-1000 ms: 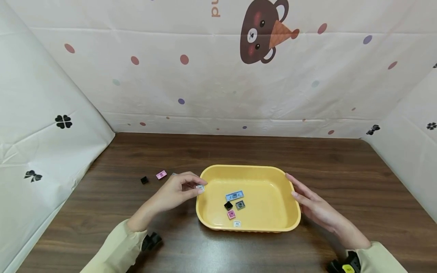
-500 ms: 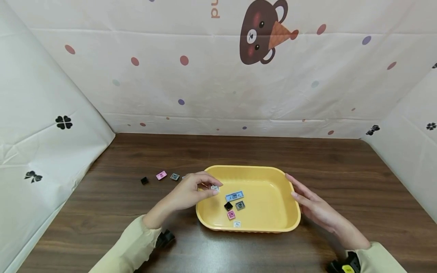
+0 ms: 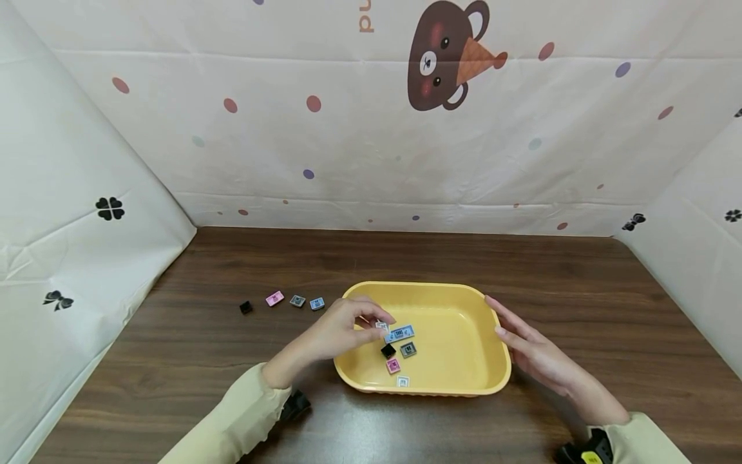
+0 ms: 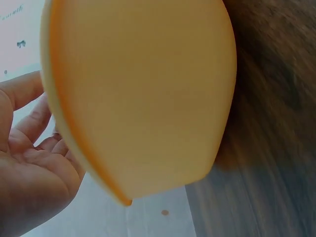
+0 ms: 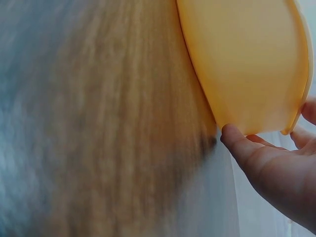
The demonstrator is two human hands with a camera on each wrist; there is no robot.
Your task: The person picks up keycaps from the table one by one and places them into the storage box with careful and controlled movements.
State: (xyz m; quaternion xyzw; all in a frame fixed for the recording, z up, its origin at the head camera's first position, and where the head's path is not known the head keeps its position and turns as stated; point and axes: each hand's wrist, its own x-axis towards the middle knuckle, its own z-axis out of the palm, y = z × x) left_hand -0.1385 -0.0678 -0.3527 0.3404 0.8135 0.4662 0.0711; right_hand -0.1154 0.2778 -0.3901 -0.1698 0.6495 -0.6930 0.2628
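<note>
In the head view my left hand [image 3: 348, 328] is over the left part of a yellow tray [image 3: 458, 341], pinching a small white block [image 3: 381, 326] with a printed top between thumb and fingers. Right beside those fingertips, a long blue block [image 3: 399, 333] lies on the tray floor. Near it are a black block [image 3: 388, 351], a grey block [image 3: 408, 349], a pink block [image 3: 393, 366] and another white block [image 3: 402, 381]. My right hand [image 3: 539, 354] rests its extended fingers against the tray's right end. The tray wall hides the left fingertips in the left wrist view.
Left of the tray, a loose row lies on the brown wooden table [image 3: 145, 361]: a black block [image 3: 246, 307], a pink block [image 3: 275, 298], a grey block [image 3: 297, 301] and a blue block [image 3: 317, 303]. Patterned white sheets [image 3: 359, 148] stand at the back and sides.
My left hand has carried the white block rightward from the tray's left rim to above its floor, uncovering the grey and blue blocks on the table. My right hand stays put.
</note>
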